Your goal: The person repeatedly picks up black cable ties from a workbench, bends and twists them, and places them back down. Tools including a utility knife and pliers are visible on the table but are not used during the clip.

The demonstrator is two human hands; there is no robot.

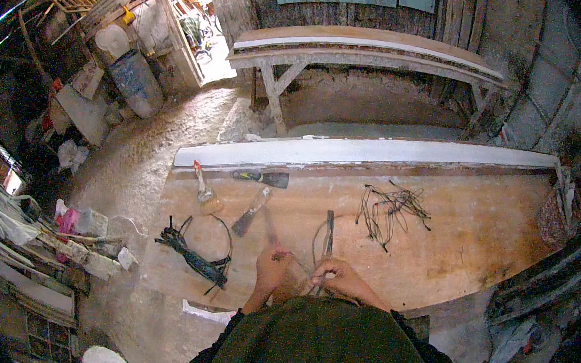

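My left hand (273, 269) is closed near the front edge of the wooden table, its fingertips on a thin dark cord (303, 267). This cord runs across to my right hand (340, 279), whose thumb and fingers are pinched on it. Beyond my right hand a narrow dark strip (330, 231) points away from me, with a thin loop of cord beside it. To the left lies a bundle of dark cords (195, 260) tied together, with one loop sticking out. A loose tangle of dark cords (392, 211) lies at the right. A faint blurred reddish streak shows beyond my left hand.
On the wooden tabletop (467, 233) lie a paintbrush (204, 191), a putty knife (263, 177) and another scraper-like tool (251, 213). A long white-faced board (370, 152) borders the far edge. Behind stands a bench (358, 56). A blue barrel (135, 82) stands at the far left.
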